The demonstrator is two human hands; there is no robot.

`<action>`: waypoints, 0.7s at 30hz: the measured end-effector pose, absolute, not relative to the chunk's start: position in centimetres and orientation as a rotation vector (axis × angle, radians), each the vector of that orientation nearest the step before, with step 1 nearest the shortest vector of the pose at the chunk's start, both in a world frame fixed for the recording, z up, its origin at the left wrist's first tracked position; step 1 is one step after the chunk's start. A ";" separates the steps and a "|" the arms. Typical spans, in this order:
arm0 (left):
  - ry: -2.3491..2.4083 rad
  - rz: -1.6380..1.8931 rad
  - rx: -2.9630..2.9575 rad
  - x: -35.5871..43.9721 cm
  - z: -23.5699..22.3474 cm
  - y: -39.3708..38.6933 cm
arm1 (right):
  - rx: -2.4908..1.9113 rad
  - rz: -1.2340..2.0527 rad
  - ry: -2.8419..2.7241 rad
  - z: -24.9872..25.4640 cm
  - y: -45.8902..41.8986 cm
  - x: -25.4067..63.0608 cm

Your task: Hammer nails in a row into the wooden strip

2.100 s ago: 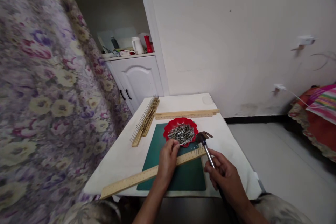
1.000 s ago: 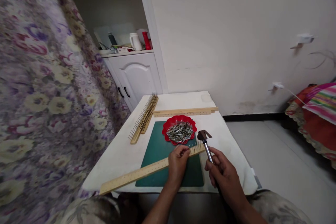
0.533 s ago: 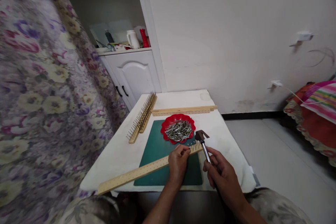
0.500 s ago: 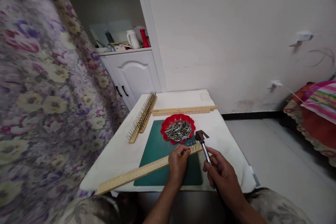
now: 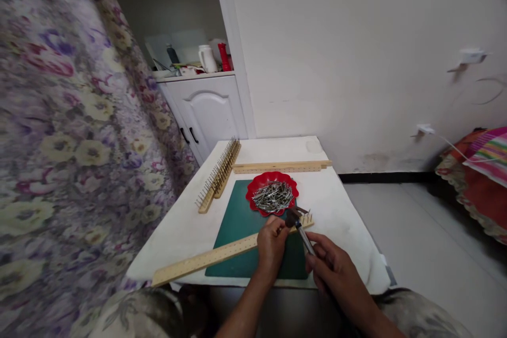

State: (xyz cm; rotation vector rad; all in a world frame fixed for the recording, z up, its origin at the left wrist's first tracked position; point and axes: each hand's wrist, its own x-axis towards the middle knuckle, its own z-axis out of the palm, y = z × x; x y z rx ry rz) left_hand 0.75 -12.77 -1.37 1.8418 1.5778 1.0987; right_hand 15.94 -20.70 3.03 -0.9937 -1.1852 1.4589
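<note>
the white-covered worktop [image 5: 186,232] spans the middle, a green mat [image 5: 236,224] on its near half. a perforated wooden strip [image 5: 214,256] slants across the mat, left end nearer. nail-studded strips [image 5: 219,177] lie far left, other strips [image 5: 281,166] along the far side. a red dish [image 5: 250,193] of nails sits at the mat's far right corner. the hammer [image 5: 304,237] has its head over the strip's right part, the right hand [image 5: 336,269] curled around its handle. beside that head, the left hand [image 5: 271,245] is pinched together at the strip; whether it grips a nail, i cannot tell.
</note>
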 end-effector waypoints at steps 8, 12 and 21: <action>1.600 1.082 1.850 0.7 -1.4 -12.8 | -1.036 1.435 -1.207 3.2 -20.8 15.9; 1.574 1.090 1.838 0.8 -1.4 -12.7 | -1.048 1.447 -1.238 3.2 -20.9 15.9; 1.587 1.099 1.839 0.8 -1.6 -12.7 | -1.043 1.449 -1.231 3.1 -20.8 15.9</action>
